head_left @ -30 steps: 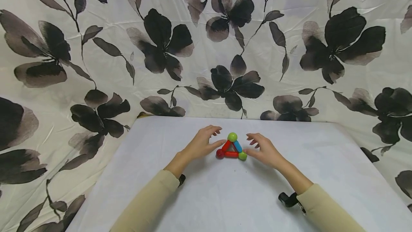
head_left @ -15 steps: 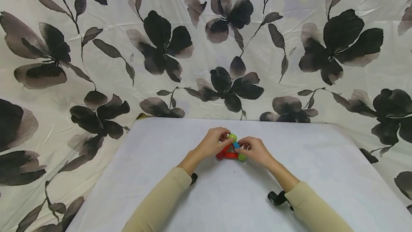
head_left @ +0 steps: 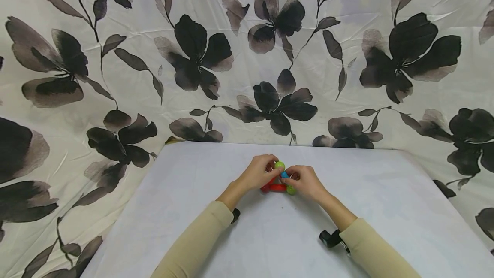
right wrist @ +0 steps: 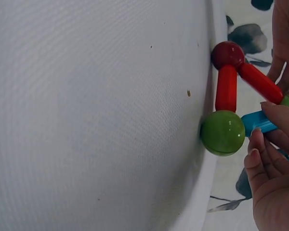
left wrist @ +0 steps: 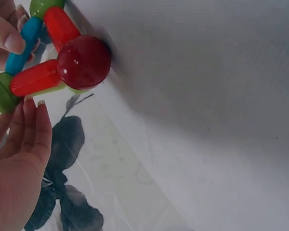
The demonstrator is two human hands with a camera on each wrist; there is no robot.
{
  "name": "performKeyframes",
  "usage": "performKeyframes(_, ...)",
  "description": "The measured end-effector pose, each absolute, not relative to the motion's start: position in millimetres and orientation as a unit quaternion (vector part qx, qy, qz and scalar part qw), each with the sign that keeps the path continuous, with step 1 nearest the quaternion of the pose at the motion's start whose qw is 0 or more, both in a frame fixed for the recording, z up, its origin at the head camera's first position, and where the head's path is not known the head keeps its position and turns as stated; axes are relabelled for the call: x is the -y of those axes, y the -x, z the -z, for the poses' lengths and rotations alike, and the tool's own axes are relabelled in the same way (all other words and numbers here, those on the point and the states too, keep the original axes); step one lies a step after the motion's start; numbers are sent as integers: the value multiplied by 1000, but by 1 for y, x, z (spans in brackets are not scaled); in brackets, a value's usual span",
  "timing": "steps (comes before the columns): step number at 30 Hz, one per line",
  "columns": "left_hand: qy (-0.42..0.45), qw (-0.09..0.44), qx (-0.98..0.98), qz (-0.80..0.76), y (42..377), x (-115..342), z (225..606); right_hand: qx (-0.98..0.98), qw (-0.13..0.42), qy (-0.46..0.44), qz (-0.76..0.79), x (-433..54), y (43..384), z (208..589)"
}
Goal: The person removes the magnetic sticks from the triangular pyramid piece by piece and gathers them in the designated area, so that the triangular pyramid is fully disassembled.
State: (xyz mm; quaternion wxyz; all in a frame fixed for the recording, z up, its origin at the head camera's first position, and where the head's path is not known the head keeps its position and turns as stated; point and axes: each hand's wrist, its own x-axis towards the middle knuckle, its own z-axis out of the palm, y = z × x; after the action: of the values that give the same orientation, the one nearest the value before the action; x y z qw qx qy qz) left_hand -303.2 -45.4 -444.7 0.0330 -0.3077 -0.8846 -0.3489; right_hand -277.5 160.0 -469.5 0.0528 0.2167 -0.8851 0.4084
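A triangle of toy rods and balls stands on the table. My left hand [head_left: 256, 173] pinches the far green ball [head_left: 280, 165] between thumb and fingers. My right hand [head_left: 308, 180] pinches the blue rod [right wrist: 257, 122] that runs from that ball to the near right green ball [right wrist: 223, 133]. At the near left sits a dark red ball [left wrist: 84, 62]. One red rod [head_left: 278, 188] lies along the near side, and a second red rod [left wrist: 36, 78] rises to the held ball. A yellowish-green piece shows partly behind the red one in the left wrist view.
The white-covered table [head_left: 185, 192] ends at a far edge just beyond the hands. Behind it hangs a floral cloth [head_left: 239, 72]. A black wrist device [head_left: 329, 238] is strapped below the right sleeve, and another [head_left: 236, 215] shows at the left wrist.
Both hands, apart from the triangle a second ago, have come inward to it. The left has taken hold of the far green ball, the right the blue rod. The last half second shows little movement.
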Motion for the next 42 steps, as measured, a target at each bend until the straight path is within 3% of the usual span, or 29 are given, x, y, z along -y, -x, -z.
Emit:
performKeyframes(10, 305, 20, 885, 351, 299, 42, 441, 888, 56, -227, -397, -163, 280, 471)
performKeyframes(20, 246, 11, 891, 382, 300, 55, 440, 891, 54, -218, -394, -168, 275, 465)
performKeyframes(42, 202, -16, 898, 390, 296, 94, 444, 889, -4, -183, -420, -202, 264, 460)
